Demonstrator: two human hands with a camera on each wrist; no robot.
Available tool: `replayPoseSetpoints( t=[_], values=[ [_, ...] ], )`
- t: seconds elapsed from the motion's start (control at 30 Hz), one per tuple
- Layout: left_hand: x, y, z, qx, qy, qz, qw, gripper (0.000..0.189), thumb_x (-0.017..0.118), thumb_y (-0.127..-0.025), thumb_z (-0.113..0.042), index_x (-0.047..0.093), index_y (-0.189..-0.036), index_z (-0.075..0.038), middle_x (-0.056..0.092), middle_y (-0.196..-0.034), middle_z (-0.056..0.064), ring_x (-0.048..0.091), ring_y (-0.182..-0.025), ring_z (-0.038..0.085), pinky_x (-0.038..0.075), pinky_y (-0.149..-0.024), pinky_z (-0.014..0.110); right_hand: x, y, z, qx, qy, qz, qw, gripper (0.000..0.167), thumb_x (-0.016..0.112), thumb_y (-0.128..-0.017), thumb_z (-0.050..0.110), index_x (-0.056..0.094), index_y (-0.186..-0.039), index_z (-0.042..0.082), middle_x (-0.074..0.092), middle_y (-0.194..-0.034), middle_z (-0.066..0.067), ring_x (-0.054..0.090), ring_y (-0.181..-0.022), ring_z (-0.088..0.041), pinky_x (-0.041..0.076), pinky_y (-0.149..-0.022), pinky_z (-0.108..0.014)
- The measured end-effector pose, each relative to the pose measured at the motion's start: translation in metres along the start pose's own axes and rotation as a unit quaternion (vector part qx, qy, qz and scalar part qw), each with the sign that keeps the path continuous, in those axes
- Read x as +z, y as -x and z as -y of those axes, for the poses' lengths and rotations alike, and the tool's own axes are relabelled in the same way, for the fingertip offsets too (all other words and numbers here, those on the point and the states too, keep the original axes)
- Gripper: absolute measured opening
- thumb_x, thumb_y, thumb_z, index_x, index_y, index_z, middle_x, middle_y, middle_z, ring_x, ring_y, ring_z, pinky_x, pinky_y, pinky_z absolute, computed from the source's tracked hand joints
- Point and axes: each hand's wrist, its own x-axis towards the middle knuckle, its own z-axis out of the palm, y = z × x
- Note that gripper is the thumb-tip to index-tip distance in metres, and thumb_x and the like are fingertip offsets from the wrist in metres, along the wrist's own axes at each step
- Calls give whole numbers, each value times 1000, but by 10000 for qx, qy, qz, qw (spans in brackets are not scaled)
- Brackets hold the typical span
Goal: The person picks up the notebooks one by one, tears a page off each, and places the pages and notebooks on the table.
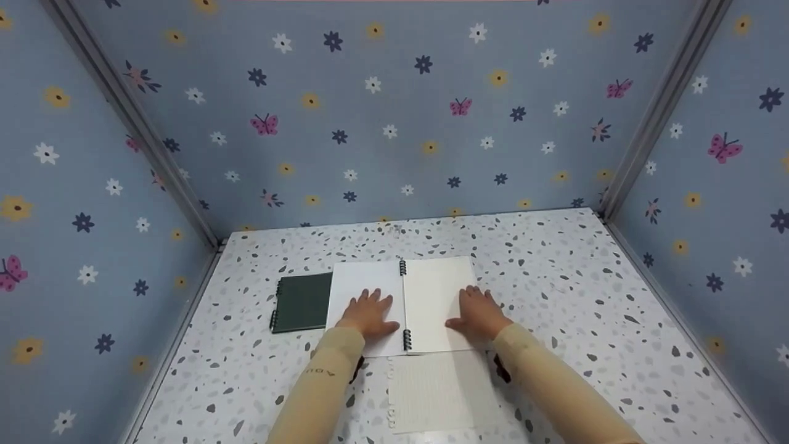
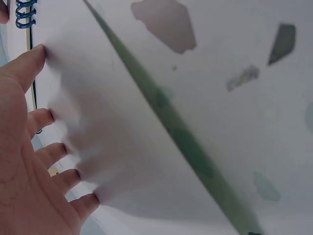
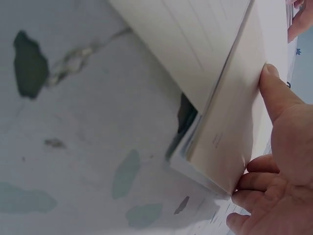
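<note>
A spiral notebook lies open on the speckled surface, with a white left page [image 1: 357, 280] and a cream right page [image 1: 434, 302] joined by black coil rings [image 1: 407, 339]. My left hand [image 1: 368, 316] rests on the left page, fingers spread, thumb towards the coil. On the outer part of the right page my right hand [image 1: 481, 312] lies with its fingers extended. In the right wrist view its thumb touches the cream page [image 3: 227, 137] and the other fingertips reach the page's edge. The left wrist view shows the left fingertips [image 2: 58, 149] against the white page.
Left of the open notebook lies a dark green spiral notebook [image 1: 304, 302], its right edge against the white page. A loose lined sheet [image 1: 437, 394] with a torn, perforated edge lies in front. Flower-patterned panels [image 1: 394, 111] enclose the back and sides of the speckled surface [image 1: 573, 296].
</note>
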Motion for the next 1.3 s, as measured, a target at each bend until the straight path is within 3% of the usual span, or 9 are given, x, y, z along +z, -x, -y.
replayPoseSetpoints(
  t=[0.17,0.3,0.47,0.93,1.17,1.3],
  values=[
    [-1,2,-1,-6,51,14,10000,77,64,-106,-54,41,-170,-18,28,-180,16,20,-168,44,18,-138,62,0,1,-1,73,-161,45,9998,99,73,-102,52,30,-166,-9,30,-174,-31,29,-164,-46,17,-138,-58],
    [-2,2,-3,-21,128,56,9999,77,64,-106,-52,40,-170,-17,27,-180,16,18,-168,44,16,-138,61,-3,1,-5,340,-440,109,9984,110,76,-98,58,20,-171,-3,23,-179,-24,24,-167,-43,18,-138,-55],
    [0,2,-7,0,233,102,9997,77,65,-106,-52,40,-170,-17,26,-180,16,17,-169,44,15,-138,61,-6,-5,-12,480,-614,145,9969,119,76,-96,63,13,-173,-3,12,-181,-26,15,-168,-45,15,-138,-57],
    [-4,4,-5,-91,200,129,9997,78,63,-106,-54,39,-171,-17,24,-181,15,15,-170,42,14,-139,60,-3,-19,-11,261,-381,41,9989,116,74,-99,60,14,-169,-11,13,-178,-32,12,-169,-45,7,-140,-55],
    [-2,6,-3,-139,199,140,9996,78,62,-106,-55,37,-171,-19,23,-182,14,13,-170,41,13,-139,59,0,-20,-5,187,-634,-56,9978,110,79,-99,49,19,-167,-13,20,-174,-36,18,-166,-49,11,-139,-58],
    [-2,6,-3,-79,180,123,9997,78,62,-107,-54,37,-171,-17,23,-181,15,15,-170,42,14,-139,60,-3,-18,2,233,-842,-283,9958,104,86,-95,40,30,-164,-14,37,-167,-38,36,-159,-52,27,-135,-59]
  ],
)
